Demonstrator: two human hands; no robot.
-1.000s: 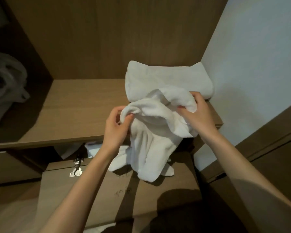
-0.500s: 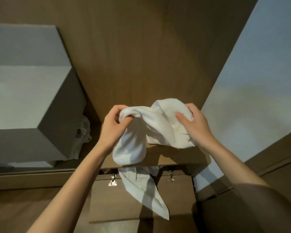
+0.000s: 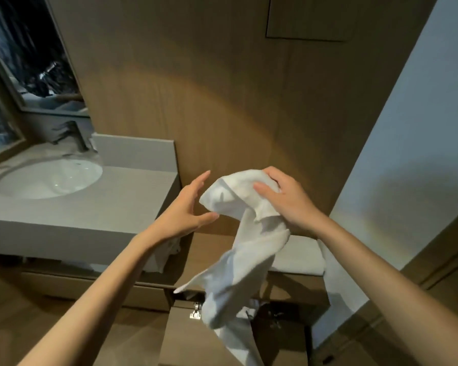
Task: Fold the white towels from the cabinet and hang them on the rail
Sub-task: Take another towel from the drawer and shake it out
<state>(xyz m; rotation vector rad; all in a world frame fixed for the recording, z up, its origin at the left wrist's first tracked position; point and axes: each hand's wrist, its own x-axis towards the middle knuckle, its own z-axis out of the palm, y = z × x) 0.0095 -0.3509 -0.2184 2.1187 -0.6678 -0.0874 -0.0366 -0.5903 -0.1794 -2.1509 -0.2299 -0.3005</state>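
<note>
My R hand (image 3: 283, 204) clutches the white towel (image 3: 249, 260) by its bunched top, held up before the wood wall (image 3: 222, 101), the rest dangling past the cabinet shelf (image 3: 209, 249). L hand (image 3: 188, 210) spread loose just beside it, holding nothing. Sink (image 3: 48, 178) at left.

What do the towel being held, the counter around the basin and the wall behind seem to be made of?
Towel: soft white terry-like cloth; it drapes and crumples. Counter: grey, matte, probably stone or composite; smooth, uniform slab. Wall: wood or wood-look laminate, fine vertical grain, satin sheen.
</note>
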